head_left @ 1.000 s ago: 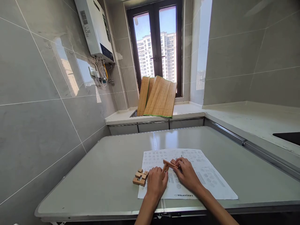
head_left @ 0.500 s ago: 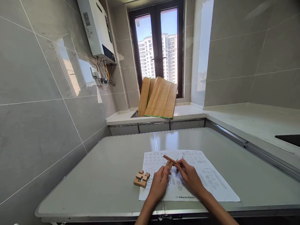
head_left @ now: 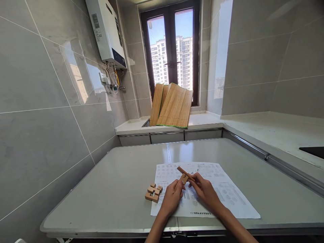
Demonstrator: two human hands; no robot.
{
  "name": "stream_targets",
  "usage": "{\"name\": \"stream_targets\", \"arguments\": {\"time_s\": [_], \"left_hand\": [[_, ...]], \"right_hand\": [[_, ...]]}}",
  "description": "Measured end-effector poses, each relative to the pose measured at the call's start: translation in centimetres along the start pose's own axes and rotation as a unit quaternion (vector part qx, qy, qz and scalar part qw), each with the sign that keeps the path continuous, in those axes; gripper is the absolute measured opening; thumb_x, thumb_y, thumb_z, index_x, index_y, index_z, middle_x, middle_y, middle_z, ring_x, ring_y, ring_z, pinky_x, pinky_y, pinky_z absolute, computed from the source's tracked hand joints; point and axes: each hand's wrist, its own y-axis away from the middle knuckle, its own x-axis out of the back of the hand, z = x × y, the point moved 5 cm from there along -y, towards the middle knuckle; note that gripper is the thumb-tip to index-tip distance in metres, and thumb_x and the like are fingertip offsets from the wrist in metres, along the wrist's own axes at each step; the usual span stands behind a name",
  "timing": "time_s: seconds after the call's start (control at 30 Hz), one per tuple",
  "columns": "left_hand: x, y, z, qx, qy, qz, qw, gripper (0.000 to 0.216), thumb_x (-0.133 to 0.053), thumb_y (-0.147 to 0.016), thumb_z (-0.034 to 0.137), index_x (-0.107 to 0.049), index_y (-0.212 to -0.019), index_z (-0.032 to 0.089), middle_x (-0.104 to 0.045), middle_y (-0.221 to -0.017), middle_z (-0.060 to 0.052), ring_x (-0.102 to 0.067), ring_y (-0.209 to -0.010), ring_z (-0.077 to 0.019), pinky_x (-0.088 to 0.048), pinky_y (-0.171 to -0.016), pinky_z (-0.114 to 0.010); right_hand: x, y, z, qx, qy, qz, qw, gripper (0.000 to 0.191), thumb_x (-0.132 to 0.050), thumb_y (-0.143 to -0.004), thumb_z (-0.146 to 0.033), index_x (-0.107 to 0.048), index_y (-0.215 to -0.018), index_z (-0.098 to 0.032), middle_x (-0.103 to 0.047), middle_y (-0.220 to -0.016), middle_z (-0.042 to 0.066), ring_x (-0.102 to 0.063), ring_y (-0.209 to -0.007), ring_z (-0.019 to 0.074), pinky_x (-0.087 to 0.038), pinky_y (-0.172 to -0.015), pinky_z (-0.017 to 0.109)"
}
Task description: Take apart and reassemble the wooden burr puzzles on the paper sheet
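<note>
Both of my hands meet over a printed paper sheet (head_left: 222, 192) on the grey table (head_left: 121, 189). My left hand (head_left: 172, 199) pinches a short wooden puzzle piece (head_left: 184, 179) at its fingertips. My right hand (head_left: 205, 191) grips a longer wooden bar (head_left: 182, 170) that crosses the short piece, the two touching. A small cluster of joined wooden blocks (head_left: 153, 192) lies on the table just left of the paper, apart from my left hand.
Folded bamboo mats (head_left: 172, 106) lean against the window at the back counter. A white countertop (head_left: 273, 130) runs along the right, with a dark cutout at its far right. A water heater (head_left: 107, 30) hangs on the tiled left wall.
Both hands have lifted slightly off the paper and drawn the two wooden pieces together at the fingertips. The block cluster has not moved.
</note>
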Motion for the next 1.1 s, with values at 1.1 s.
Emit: {"name": "stream_targets", "arguments": {"time_s": [1.1], "left_hand": [[-0.5,0.1,-0.7,0.012,0.003,-0.04,0.999,0.056,-0.035,-0.095,0.066,-0.063,-0.099,0.018,-0.048,-0.062,0.004,-0.041,-0.054,-0.012,-0.038,-0.057,-0.025]], "right_hand": [[1.1,0.2,0.0,0.032,0.063,0.044,0.997,0.03,-0.045,-0.099,-0.051,-0.06,-0.099,-0.025,-0.074,-0.074,0.002,-0.069,-0.059,0.0207,-0.054,-0.06,0.03]]}}
